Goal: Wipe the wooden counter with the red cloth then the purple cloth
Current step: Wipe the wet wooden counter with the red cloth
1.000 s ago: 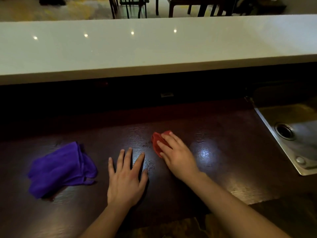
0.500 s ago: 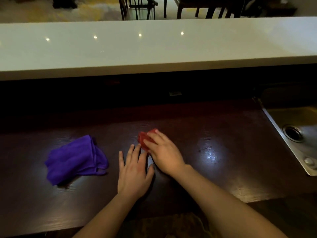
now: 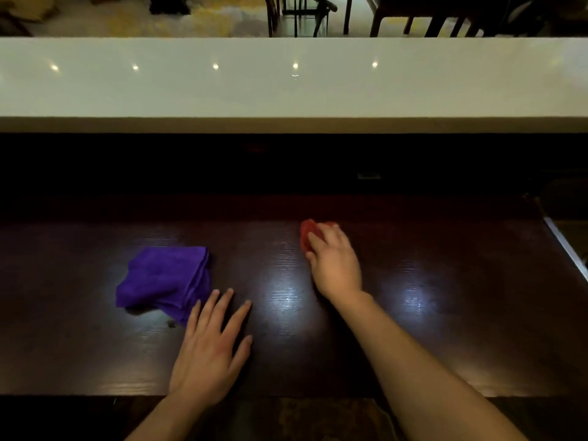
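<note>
A dark wooden counter runs across the lower half of the head view. My right hand presses a small red cloth flat against the counter near its middle; most of the cloth is hidden under my fingers. To the left, a folded purple cloth lies on the wood. My left hand rests flat on the counter, fingers spread, with its fingertips just beside the purple cloth's near right corner.
A raised white ledge runs along the back, with a dark recess below it. The metal edge of a sink shows at the far right. Chair and table legs stand beyond the ledge.
My right hand has slid the red cloth away from me, toward the back of the counter. The view has shifted left, so the sink has almost left the frame. My left hand stays flat.
</note>
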Available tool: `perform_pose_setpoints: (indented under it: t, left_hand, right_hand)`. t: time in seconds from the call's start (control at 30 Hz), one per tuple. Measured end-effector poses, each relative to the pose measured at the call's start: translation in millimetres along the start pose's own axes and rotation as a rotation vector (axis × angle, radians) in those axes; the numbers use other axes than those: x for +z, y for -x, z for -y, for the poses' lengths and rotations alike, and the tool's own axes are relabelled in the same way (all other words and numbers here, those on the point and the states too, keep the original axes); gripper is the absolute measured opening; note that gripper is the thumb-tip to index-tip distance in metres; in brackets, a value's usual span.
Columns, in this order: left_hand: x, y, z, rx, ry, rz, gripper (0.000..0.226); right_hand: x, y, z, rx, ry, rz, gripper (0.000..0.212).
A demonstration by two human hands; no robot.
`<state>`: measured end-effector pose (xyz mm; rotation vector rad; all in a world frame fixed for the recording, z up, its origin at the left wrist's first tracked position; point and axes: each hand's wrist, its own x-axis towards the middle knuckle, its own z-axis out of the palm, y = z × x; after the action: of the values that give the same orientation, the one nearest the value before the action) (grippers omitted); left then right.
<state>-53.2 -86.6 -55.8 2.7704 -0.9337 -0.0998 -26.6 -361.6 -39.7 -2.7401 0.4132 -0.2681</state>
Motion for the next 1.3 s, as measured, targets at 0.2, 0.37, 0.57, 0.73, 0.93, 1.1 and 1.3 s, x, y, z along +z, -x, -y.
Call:
perform_pose_setpoints:
  t: [0.2, 0.37, 0.57, 0.73, 0.93, 1.1, 1.3]
  left_hand:
    - [2.3, -1.3, 1.5, -0.062, -0.009, 0.021, 0.06]
    - [4.5, 1.1, 2.2, -0.112, 0.058, -0.047, 0.062]
    - [0.8, 5.7, 0.2, -0.164, 0.182, -0.154, 0.068]
    - [-1.2, 7.0, 1.3, -0.209, 0.27, -0.181, 0.074]
    - [1.5, 5.5, 3.2, -0.171, 0.215, -0.153, 0.071]
    - [0.7, 5.7, 2.2, -0.17, 0.232, -0.16, 0.075]
    - [-10.6, 9.8, 5.0, -0.173, 0.381, -0.167, 0.071]
  right_hand:
    - [12.8, 68.8, 35.8, -0.464, -0.017, 0.174, 0.045]
    - [-6.9, 37.8, -25.2, -0.021, -0.011, -0.015, 0.04]
    - [27.1, 18.3, 67.9, -0.116, -0.015, 0.036, 0.044]
    - [30.6, 81.0, 89.0, -0.533, -0.088, 0.188, 0.04]
    - [-8.5, 74.7, -11.5, -0.08, -0.031, -0.008, 0.04]
    - [12.7, 72.8, 46.0, 0.054, -0.044, -0.083, 0.04]
    - [28.4, 106.1, 101.0, -0.51, -0.076, 0.164, 0.051]
